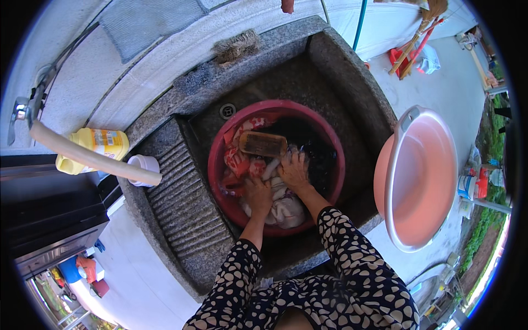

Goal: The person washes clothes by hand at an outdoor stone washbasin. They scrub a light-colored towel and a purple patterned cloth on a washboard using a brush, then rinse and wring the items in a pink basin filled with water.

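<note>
Inside a red plastic basin [339,165] with dark water, both my hands are on wet laundry. My left hand [257,195] is closed on a pale, whitish cloth [288,212] bunched toward the near side of the basin. Just right of it and a little farther away, my right hand [295,168] presses down on the wash at the water's edge, its fingers stretched and slightly apart. A red-and-white patterned cloth [236,161] fills the basin's left side. On top of it lies a wooden scrubbing brush [263,144], beyond my fingertips.
The basin stands in a stone sink [357,82] with a ribbed washboard [184,192] on its left. A hose [91,148] reaches over the left rim by a yellow bottle [102,144] and a white cup [144,168]. Right of the sink is a large pink basin [423,176].
</note>
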`<control>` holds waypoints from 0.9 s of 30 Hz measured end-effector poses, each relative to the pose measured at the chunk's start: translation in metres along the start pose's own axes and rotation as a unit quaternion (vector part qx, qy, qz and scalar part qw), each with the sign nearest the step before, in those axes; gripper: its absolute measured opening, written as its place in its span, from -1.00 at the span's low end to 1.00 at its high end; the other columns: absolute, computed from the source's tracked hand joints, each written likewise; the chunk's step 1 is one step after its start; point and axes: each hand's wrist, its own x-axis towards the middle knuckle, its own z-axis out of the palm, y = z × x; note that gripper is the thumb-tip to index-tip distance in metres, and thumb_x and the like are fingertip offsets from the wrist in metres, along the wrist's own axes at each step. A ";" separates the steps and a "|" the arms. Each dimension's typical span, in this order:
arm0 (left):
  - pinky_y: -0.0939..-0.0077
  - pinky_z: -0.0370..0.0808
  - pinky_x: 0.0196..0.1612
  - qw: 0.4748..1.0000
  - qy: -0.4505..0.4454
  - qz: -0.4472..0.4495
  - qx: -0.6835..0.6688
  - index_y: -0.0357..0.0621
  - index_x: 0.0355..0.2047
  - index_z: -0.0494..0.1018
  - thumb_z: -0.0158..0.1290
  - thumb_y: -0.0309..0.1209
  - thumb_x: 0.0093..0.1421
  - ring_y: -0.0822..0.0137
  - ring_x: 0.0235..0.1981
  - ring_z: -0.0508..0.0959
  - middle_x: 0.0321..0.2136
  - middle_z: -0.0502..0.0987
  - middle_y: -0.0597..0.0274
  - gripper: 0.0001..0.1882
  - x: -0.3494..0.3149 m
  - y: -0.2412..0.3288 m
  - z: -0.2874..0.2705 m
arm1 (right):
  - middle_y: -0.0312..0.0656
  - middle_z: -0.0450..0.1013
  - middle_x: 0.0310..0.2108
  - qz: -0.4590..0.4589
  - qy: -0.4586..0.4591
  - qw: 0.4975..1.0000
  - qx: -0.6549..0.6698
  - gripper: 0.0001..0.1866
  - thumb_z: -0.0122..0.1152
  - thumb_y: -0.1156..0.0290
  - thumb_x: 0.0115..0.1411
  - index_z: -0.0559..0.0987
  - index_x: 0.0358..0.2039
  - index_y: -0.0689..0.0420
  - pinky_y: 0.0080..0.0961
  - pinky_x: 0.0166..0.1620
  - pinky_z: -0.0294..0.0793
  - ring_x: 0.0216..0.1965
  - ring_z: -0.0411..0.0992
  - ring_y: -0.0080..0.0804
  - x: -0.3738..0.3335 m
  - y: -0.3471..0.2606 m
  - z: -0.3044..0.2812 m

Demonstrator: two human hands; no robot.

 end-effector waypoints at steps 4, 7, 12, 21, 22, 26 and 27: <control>0.12 0.46 -0.14 0.998 -0.032 0.019 -0.049 -0.37 -0.25 0.43 0.06 -0.28 0.14 -0.15 -0.17 0.48 -0.28 0.48 -0.15 -0.66 0.014 -0.019 0.026 | 0.10 0.42 -0.05 -0.030 -0.100 0.994 0.044 -0.47 0.21 0.18 0.03 0.47 0.05 0.04 0.03 -0.04 0.32 -0.02 0.36 0.01 0.018 0.017 0.046; 0.15 0.48 -0.17 0.995 -0.072 -0.011 -0.068 -0.38 -0.26 0.45 0.10 -0.33 0.11 -0.14 -0.24 0.54 -0.37 0.53 -0.15 -0.69 0.016 -0.019 0.017 | 0.05 0.47 -0.07 0.002 -0.228 0.963 0.142 -0.55 0.18 0.30 0.01 0.52 -0.04 0.11 -0.01 0.03 0.35 0.01 0.39 -0.04 0.039 0.031 0.037; 0.32 0.50 -0.20 0.977 -0.081 -0.061 -0.186 -0.38 -0.26 0.46 0.17 -0.39 0.08 0.07 -0.30 0.61 -0.33 0.59 -0.06 -0.70 -0.022 -0.002 -0.065 | 0.09 0.46 -0.13 0.060 -0.011 0.981 0.185 -0.71 0.19 0.43 -0.04 0.57 -0.22 0.12 -0.05 -0.07 0.44 -0.15 0.42 0.16 0.046 0.012 -0.054; 0.10 0.39 0.11 0.475 -0.244 -0.083 -0.841 -0.21 0.07 0.35 -0.02 -0.01 0.28 0.09 0.06 0.46 0.06 0.43 0.02 -0.45 -0.017 -0.026 -0.117 | -0.19 0.44 -0.28 0.097 -0.125 0.866 0.474 -0.68 0.14 0.45 0.13 0.53 -0.07 0.14 -0.44 -0.06 0.46 -0.15 0.44 -0.34 0.002 0.003 -0.078; 0.08 0.40 0.11 0.484 -0.232 -0.164 -0.828 -0.17 0.09 0.34 -0.06 0.05 0.27 0.07 0.06 0.45 0.07 0.42 0.03 -0.41 -0.018 -0.019 -0.123 | -0.22 0.44 -0.24 0.130 -0.154 0.767 0.609 -0.67 0.13 0.44 0.16 0.51 -0.04 0.19 -0.48 -0.05 0.43 -0.12 0.41 -0.44 0.003 -0.027 -0.105; -0.01 0.33 0.16 0.390 -0.336 -0.085 -0.853 0.06 0.22 0.22 -0.14 0.20 0.26 -0.01 0.16 0.35 0.12 0.38 0.10 -0.32 -0.013 -0.032 -0.097 | -0.25 0.45 -0.13 0.075 -0.162 0.735 0.654 -0.66 0.11 0.45 0.20 0.46 -0.01 0.24 -0.43 -0.01 0.40 -0.05 0.38 -0.48 -0.027 -0.126 -0.178; 0.00 0.34 0.14 0.354 -0.349 -0.004 -0.868 0.06 0.22 0.23 -0.15 0.20 0.26 0.00 0.15 0.36 0.12 0.38 0.11 -0.33 -0.007 -0.039 -0.089 | -0.21 0.46 -0.17 0.022 -0.117 0.747 0.654 -0.67 0.13 0.45 0.17 0.46 -0.04 0.23 -0.38 -0.02 0.40 -0.08 0.41 -0.40 -0.040 -0.143 -0.177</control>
